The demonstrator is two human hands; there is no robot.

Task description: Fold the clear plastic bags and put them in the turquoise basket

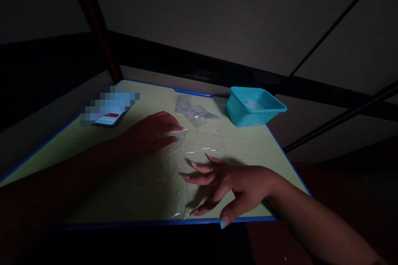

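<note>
A clear, wrinkled plastic sheet or bag lies spread on the pale yellow tabletop; its outline is hard to follow in the dim light. My left hand is at its far left edge, with thumb and forefinger a little apart and their tips at the plastic. Over the right part of the film, my right hand is open, palm down, with fingers spread. Its thumb reaches the table's front edge. Whether the right fingertips press on the plastic or hover just above it, I cannot tell.
The small table has a blue rim. Beyond the film lie crumpled clear plastic pieces. A turquoise basket with something whitish inside stands at the back right. A phone, partly blurred out, lies at the left. A wall rises behind.
</note>
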